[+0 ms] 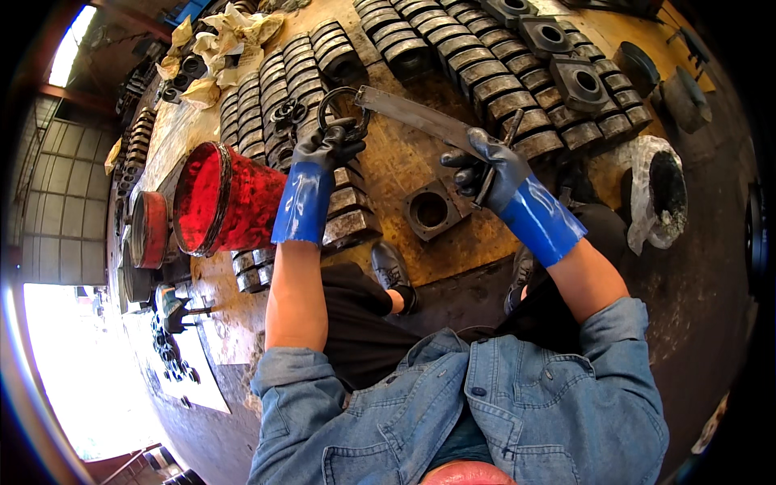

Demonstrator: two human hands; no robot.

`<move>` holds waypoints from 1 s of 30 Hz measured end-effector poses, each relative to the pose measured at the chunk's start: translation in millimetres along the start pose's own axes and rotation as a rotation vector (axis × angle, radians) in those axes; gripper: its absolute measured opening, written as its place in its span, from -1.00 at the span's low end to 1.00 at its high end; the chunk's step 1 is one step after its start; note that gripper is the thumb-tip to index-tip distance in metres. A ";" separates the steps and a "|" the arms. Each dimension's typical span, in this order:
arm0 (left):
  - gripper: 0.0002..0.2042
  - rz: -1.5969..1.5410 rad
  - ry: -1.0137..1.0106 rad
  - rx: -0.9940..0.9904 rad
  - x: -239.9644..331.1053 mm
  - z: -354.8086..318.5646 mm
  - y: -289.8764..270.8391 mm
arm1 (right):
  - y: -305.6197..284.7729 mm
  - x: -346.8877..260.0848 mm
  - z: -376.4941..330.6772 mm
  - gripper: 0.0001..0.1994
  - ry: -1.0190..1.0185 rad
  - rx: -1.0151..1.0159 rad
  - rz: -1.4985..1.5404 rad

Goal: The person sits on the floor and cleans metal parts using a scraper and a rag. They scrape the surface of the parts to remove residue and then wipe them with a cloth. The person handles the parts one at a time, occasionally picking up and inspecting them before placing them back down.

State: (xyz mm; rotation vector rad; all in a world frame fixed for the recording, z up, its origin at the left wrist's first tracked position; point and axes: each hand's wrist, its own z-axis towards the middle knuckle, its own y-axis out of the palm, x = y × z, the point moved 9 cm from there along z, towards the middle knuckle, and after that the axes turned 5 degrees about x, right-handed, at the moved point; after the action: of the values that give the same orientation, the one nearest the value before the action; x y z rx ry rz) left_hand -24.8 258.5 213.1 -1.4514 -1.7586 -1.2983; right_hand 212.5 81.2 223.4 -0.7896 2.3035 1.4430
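My left hand, in a grey glove with a blue cuff, is closed on a thin black ring. My right hand, gloved the same way, grips a long flat metal bar that slants up and left until its far end meets or overlaps the ring; whether they touch I cannot tell. A thin dark rod also passes through the right hand's grip; whether it joins the bar is unclear. Below and between both hands, a square metal block with a round bore lies on the stained board.
Rows of metal blocks fill the far side, some square bored ones on top. A red bucket stands left, crumpled paper beyond it. At right is a plastic-wrapped cylinder. My shoe is near the bored block.
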 end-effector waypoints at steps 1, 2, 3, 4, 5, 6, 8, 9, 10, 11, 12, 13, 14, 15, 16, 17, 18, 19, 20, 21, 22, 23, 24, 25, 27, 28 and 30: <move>-0.72 0.014 -0.043 -0.033 -3.0 1.1 1.3 | -1.1 0.5 0.8 -0.59 0.000 0.002 0.000; -0.72 0.013 -0.045 -0.032 -6.8 -0.1 -1.2 | -1.6 1.4 1.8 -0.59 0.008 0.000 0.007; -0.75 0.177 0.114 -0.068 2.0 -14.4 12.6 | -5.7 1.8 3.1 -0.59 0.015 0.005 0.014; -0.77 0.342 0.280 -0.101 14.1 -28.4 23.3 | -6.8 1.6 3.8 -0.59 0.015 0.007 0.014; -0.77 0.340 0.278 -0.101 14.6 -33.0 24.2 | -7.0 0.5 4.3 -0.58 0.003 -0.007 0.004; -0.79 0.475 0.381 -0.109 23.2 -39.7 26.3 | -5.1 -0.3 5.0 -0.58 -0.008 -0.025 -0.005; -0.80 0.610 0.483 -0.115 30.5 -44.3 27.4 | -4.0 3.0 9.7 -0.57 0.001 -0.087 -0.008; -0.79 0.707 0.541 -0.109 31.4 -45.0 29.0 | -2.0 5.8 11.4 -0.56 0.008 -0.143 -0.010; -0.78 0.803 0.598 -0.104 32.0 -45.9 31.1 | -3.5 8.6 12.2 -0.56 0.009 -0.141 -0.012; -0.78 0.801 0.597 -0.105 30.4 -45.9 29.7 | -8.4 8.1 12.6 -0.57 -0.061 -0.088 -0.173; -0.76 0.831 0.596 -0.084 30.8 -51.2 32.3 | -12.8 7.0 12.0 -0.57 -0.129 -0.033 -0.332; -0.74 0.867 0.599 -0.050 33.8 -56.4 28.2 | -0.7 8.0 4.4 -0.57 -0.122 -0.041 -0.333; -0.74 0.869 0.598 -0.038 35.9 -57.5 22.1 | 13.8 3.2 -7.3 -0.58 -0.142 -0.040 -0.389; -0.77 0.946 0.596 -0.021 40.2 -59.1 17.2 | 25.6 -1.4 -15.0 -0.58 -0.167 -0.043 -0.445; -0.80 1.013 0.589 -0.028 36.7 -57.1 23.9 | 9.9 -2.4 -2.2 -0.58 -0.174 -0.031 -0.448; -0.80 1.007 0.590 -0.040 32.1 -56.6 31.2 | -27.9 -0.9 24.1 -0.58 -0.146 0.104 -0.449; -0.78 0.825 0.527 -0.027 29.8 -59.6 32.1 | -36.0 -2.0 29.4 -0.57 -0.110 0.228 -0.447; -0.76 0.643 0.462 -0.014 27.2 -60.4 30.2 | -37.3 -3.4 25.5 -0.57 -0.109 0.228 -0.448; -0.76 0.642 0.462 -0.014 26.6 -59.5 28.3 | -30.5 -5.7 17.9 -0.56 -0.116 0.120 -0.231; -0.78 0.543 0.375 -0.050 21.1 -55.4 25.1 | -15.4 -10.3 10.2 -0.55 -0.123 0.009 -0.013; -0.80 0.444 0.288 -0.086 13.8 -51.5 23.3 | -15.7 -7.5 12.8 -0.55 -0.112 0.033 0.013; -0.80 0.442 0.289 -0.086 10.7 -48.7 22.1 | -12.1 -4.3 12.1 -0.55 -0.113 0.032 0.012; -0.82 0.462 0.290 -0.090 8.3 -47.6 25.1 | -11.7 -0.5 10.1 -0.55 -0.120 0.072 -0.056; -0.82 0.481 0.290 -0.093 5.7 -46.5 27.4 | -13.8 1.0 9.1 -0.55 -0.127 0.112 -0.124; -0.81 0.457 0.298 -0.138 -0.9 -51.0 35.4 | -18.8 14.9 22.3 -0.53 -0.092 -0.065 -0.046; -0.79 0.535 0.305 -0.161 -3.9 -52.5 42.0 | -17.8 12.3 21.1 -0.54 -0.161 -0.078 -0.128; -0.75 0.607 0.329 -0.190 -8.6 -53.9 50.8 | -11.5 10.3 13.7 -0.60 -0.203 -0.025 -0.201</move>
State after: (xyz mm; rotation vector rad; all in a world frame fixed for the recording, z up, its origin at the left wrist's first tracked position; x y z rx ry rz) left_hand 15.7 204.9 245.6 -1.5921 -0.9018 -1.2892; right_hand 210.8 86.7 203.6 -0.8152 1.9983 1.3956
